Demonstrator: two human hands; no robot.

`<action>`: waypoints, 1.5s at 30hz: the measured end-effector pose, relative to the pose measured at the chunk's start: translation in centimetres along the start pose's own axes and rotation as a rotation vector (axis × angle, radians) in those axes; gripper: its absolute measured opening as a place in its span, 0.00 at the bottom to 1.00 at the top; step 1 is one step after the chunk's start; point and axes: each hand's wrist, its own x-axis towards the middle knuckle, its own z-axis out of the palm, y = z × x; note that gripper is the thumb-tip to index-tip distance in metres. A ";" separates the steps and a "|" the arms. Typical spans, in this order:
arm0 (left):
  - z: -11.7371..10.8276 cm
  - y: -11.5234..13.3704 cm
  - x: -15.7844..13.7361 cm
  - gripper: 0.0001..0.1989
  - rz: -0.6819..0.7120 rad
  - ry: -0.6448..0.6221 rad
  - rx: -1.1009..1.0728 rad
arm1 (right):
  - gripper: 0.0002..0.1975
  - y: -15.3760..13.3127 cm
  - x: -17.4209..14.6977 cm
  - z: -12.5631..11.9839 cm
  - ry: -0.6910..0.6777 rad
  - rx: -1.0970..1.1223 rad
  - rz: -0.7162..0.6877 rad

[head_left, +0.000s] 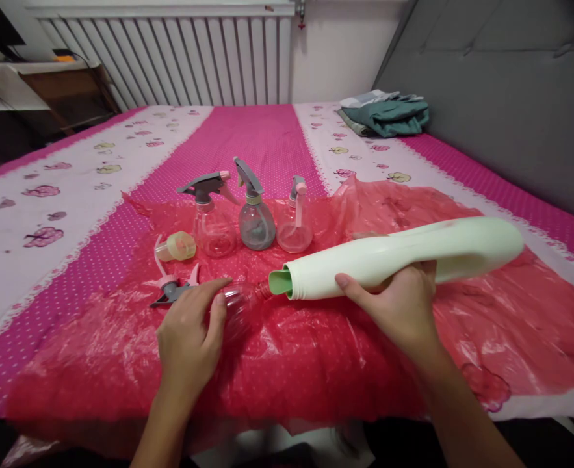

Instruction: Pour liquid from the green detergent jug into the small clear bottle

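Observation:
My left hand [194, 322] is closed round a clear plastic bottle [240, 309] without a top, its neck pointing right. My right hand [401, 302] grips a pale green handled jug [345, 260], which lies almost level. The jug's green pouring spout [280, 282] is at the mouth of the clear bottle; I cannot tell if they touch or if liquid flows. Beside my left hand lies a loose grey and pink spray trigger [172, 288]. Farther back stand a clear spray bottle [213, 227], a grey-tinted one [257, 224] and another clear one [295, 231].
A yellowish cap or small cup [177, 247] lies on the red plastic sheet [316, 370] spread over the bed. Folded clothes [387, 114] lie at the back right by the grey headboard [501, 84]. A radiator [179, 58] is behind the bed.

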 end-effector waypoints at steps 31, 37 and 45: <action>-0.2 0.3 0.2 0.20 -0.028 -0.008 0.002 | 0.41 0.1 -0.1 0.1 0.015 0.005 -0.002; -0.1 0.3 0.1 0.20 -0.024 -0.012 0.002 | 0.40 0.0 0.0 -0.1 -0.009 0.018 0.007; -0.1 0.2 0.0 0.21 -0.014 -0.009 0.001 | 0.41 0.1 -0.1 0.0 -0.002 -0.008 -0.006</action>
